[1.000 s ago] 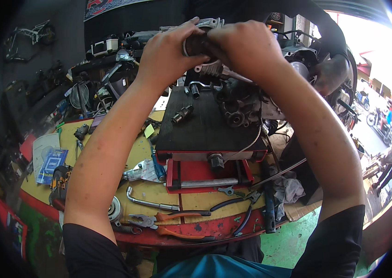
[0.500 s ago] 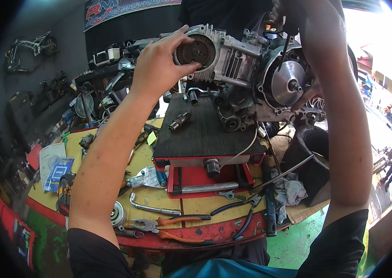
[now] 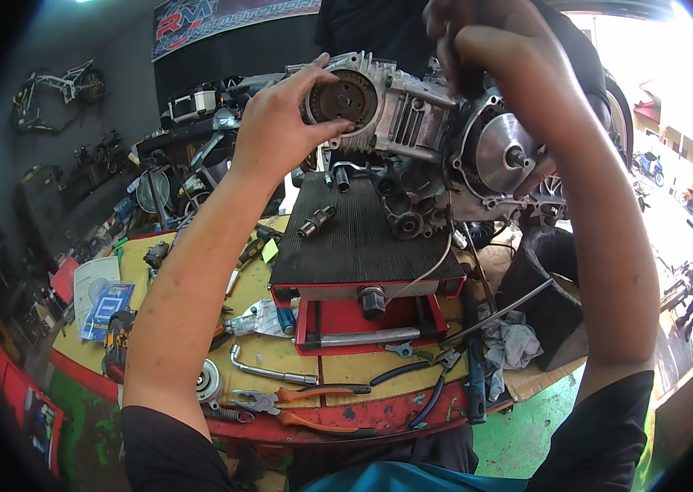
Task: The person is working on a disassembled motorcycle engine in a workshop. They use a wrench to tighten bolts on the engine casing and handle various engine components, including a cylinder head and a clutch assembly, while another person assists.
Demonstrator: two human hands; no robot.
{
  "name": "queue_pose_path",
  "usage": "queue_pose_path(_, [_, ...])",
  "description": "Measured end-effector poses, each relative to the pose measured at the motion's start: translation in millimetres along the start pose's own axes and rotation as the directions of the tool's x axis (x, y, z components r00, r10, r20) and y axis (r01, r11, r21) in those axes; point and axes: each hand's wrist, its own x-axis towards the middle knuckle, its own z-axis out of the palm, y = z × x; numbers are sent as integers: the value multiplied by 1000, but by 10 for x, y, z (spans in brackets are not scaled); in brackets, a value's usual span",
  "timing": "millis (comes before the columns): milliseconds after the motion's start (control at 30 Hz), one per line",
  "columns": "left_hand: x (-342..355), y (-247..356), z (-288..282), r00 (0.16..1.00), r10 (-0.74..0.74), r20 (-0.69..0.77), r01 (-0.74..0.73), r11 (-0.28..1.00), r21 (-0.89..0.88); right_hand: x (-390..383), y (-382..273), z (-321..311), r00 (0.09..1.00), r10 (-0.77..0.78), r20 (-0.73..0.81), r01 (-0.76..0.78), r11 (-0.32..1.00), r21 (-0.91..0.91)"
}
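A scooter engine (image 3: 412,123) lies across a black ribbed stand (image 3: 354,254). At its left end, my left hand (image 3: 279,119) curves around a round, toothed cam sprocket (image 3: 341,100) in the cylinder head. Thumb and fingers press the sprocket's rim. Raised above the engine's right half, my right hand (image 3: 498,37) is curled and blurred. Below its fingers shows a dark tool handle (image 3: 468,80); the tool's tip is hidden. Beneath that arm is a shiny conical pulley disc (image 3: 500,156) with a threaded shaft. Skin-coloured fingers beside it are partly covered by my forearm.
A camshaft-like part (image 3: 317,221) and a socket (image 3: 342,179) lie on the stand. In front are orange-handled pliers (image 3: 313,394), an L-shaped wrench (image 3: 272,373) and a red drawer (image 3: 363,316). A black cylinder (image 3: 539,275) stands right. Behind the engine is a person in black (image 3: 379,37).
My right hand has swung left and the dark tool has come away from beside the pulley disc. My left hand stays on the sprocket. The view has shifted slightly.
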Motion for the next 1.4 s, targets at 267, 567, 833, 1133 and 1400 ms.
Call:
queue_pose_path(267, [-21, -18, -38, 998, 52, 30, -50, 998, -47, -30, 275, 580, 939, -150, 310, 344, 478, -809])
queue_pose_path(567, [-12, -45, -50, 997, 67, 42, -65, 997, -33, -1, 553, 832, 930, -222, 293, 353, 318, -880])
queue_pose_path(833, [-6, -54, -62, 996, 65, 61, -63, 997, -42, 26, 500, 845, 942, -102, 319, 335, 306, -891])
queue_pose_path(1133, [-31, -62, -53, 997, 9, 73, -4, 998, -64, 98, 374, 747, 964, -141, 228, 267, 438, -859])
queue_pose_path(1400, [-44, -82, -36, 996, 91, 17, -92, 996, 18, 602, -78, -272, 929, -35, -368, 24, 999, -35])
